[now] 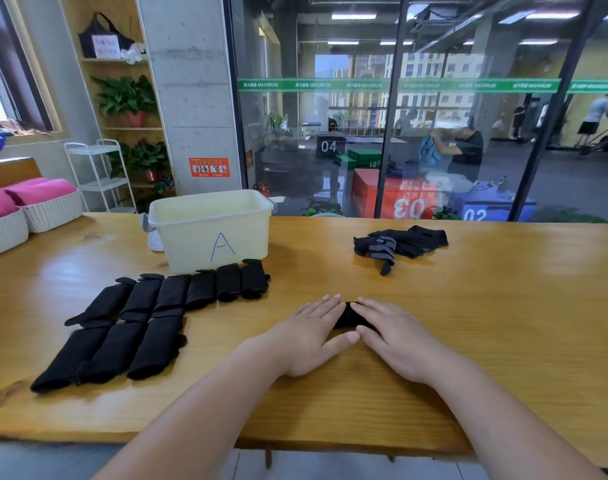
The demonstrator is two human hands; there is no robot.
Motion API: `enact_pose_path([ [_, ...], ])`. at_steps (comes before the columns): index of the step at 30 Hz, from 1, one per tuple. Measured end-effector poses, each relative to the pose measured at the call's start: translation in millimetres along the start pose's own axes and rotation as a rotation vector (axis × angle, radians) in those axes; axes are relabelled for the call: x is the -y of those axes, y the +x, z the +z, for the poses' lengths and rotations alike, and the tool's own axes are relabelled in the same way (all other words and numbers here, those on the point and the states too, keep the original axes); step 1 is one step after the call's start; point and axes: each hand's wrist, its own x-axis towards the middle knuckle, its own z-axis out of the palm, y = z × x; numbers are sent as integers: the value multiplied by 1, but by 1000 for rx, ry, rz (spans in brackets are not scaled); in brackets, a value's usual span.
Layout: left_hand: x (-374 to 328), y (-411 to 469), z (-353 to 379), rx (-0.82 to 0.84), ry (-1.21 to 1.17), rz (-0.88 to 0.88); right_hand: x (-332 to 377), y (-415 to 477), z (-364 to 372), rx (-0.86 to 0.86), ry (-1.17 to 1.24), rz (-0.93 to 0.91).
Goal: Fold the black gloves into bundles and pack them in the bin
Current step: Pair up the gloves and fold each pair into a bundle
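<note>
A folded black glove (351,317) lies on the wooden table (486,323) in front of me, mostly hidden under my hands. My left hand (309,336) and my right hand (396,341) both press flat on it with straight fingers. Several folded black glove bundles (150,317) lie in two rows at the left. A loose heap of unfolded black gloves (401,244) sits at the far right of centre. The cream plastic bin (209,226) marked "A" stands behind the bundles; its inside is not visible from here.
Two white woven baskets (36,216) with pink rolled cloths stand at the table's left end. A glass wall runs behind the table's far edge. A white wire cart (98,174) and plant shelves stand at the back left.
</note>
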Motion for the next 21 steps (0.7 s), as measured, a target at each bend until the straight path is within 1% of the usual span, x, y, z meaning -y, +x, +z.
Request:
enact_pose_path([
  [3, 3, -16, -6, -3, 9, -19, 7, -3, 2, -81, 33, -36],
  [7, 10, -37, -10, -33, 2, -71, 22, 1, 3, -128, 48, -77],
  [14, 22, -78, -20, -89, -6, -168, 62, 15, 12, -103, 76, -163],
  [21, 55, -123, -29, -172, 76, -260, 106, 35, 29, -93, 80, -183],
])
